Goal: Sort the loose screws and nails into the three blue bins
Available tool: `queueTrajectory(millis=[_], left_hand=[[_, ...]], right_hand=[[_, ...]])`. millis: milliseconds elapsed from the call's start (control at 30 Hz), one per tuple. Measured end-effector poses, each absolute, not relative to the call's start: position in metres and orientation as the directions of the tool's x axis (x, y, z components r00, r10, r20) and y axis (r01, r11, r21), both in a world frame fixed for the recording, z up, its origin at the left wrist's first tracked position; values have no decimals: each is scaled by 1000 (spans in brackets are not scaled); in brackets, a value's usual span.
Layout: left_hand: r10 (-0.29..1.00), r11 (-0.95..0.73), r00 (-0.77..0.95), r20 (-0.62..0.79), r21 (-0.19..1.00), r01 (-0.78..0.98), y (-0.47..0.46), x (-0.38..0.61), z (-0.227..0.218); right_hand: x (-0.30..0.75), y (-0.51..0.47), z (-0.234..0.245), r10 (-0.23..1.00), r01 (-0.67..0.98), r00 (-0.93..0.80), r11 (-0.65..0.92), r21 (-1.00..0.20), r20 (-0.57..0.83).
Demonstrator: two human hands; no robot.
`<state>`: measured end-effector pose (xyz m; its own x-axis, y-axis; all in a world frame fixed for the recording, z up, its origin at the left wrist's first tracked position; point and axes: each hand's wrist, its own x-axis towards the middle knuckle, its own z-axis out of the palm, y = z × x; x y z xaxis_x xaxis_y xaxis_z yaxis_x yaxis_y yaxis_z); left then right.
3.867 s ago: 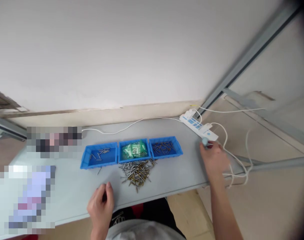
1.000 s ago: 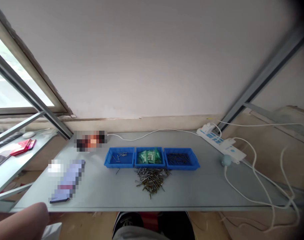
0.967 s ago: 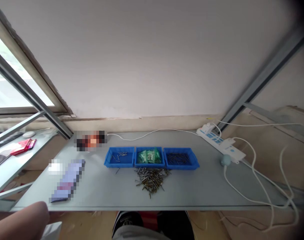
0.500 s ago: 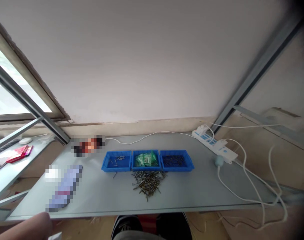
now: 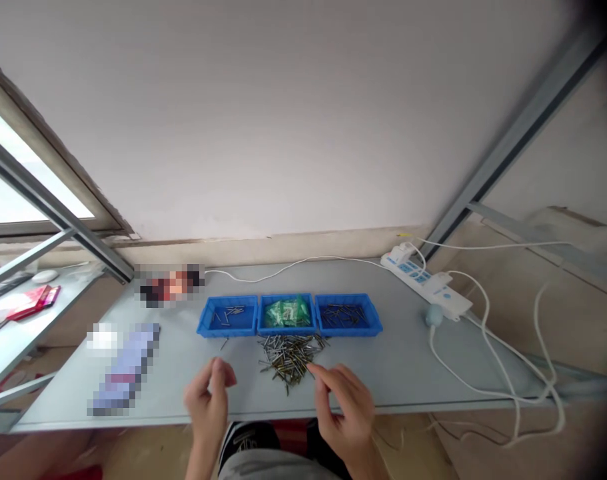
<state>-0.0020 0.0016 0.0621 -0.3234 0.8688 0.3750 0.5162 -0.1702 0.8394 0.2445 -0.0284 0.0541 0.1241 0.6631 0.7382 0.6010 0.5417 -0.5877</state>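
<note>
A heap of thin metal fasteners [image 5: 289,360], silver and brassy, lies on the grey table; whether they are nails or screws I cannot tell. At its right edge is my right hand [image 5: 344,403], index finger stretched toward the heap and thumb apart from it. My left hand [image 5: 208,397] hovers over the front of the table, left of the heap, its fingers curled in with nothing visible in them. Behind the heap stand three blue trays: the left tray [image 5: 227,331] holds a few silver fasteners, the middle tray [image 5: 286,330] green-and-clear packets, the right tray [image 5: 350,331] darker fasteners.
One loose fastener [image 5: 224,343] lies before the left tray. A white power strip [image 5: 428,283] with plugs and cables occupies the right side. At left are a blurred bluish item [image 5: 126,370] and a blurred red-black item [image 5: 173,285]. Metal posts rise at both sides.
Both my hands have come into view above the table's front edge, the right one reaching the heap. The forearm at lower left has dropped away. The view has shifted slightly.
</note>
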Motion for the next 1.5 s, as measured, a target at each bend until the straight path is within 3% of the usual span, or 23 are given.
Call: queueTrajectory(millis=[133,300,433,567,700,867,1000,1133,1300,1400,1500], left_hand=[[909,-27,-380,168,937,348,32,11,35],[899,-17,-424,108,977,212,31,6,29],[939,5,-335,79,970,244,31,4,27],[958,17,-279,57,967,256,32,2,25],[971,27,-238,30,972,235,29,1,23],[893,-3,-440,96,978,208,19,2,28],[862,80,-491,127,922,379,17,-9,40],[905,215,-405,133,679,703,32,-25,46],[939,267,-338,54,504,822,45,-28,43],[943,257,-327,56,498,828,44,-27,42],[959,153,-268,92,628,763,37,-25,40]], right_hand=[[240,-16,33,762,534,140,480,-697,632],[243,-14,27,845,477,217,345,-808,489],[242,-14,26,868,572,156,310,-759,472],[241,-11,21,849,728,186,219,-650,495],[252,-12,21,868,779,195,146,-609,457],[267,-11,20,876,724,228,138,-676,424],[258,-3,21,871,698,214,181,-693,443],[247,2,26,855,657,228,219,-722,466],[251,-4,25,856,609,250,225,-761,453],[252,-8,23,853,624,194,273,-732,484],[250,-10,25,856,607,171,299,-737,488]])
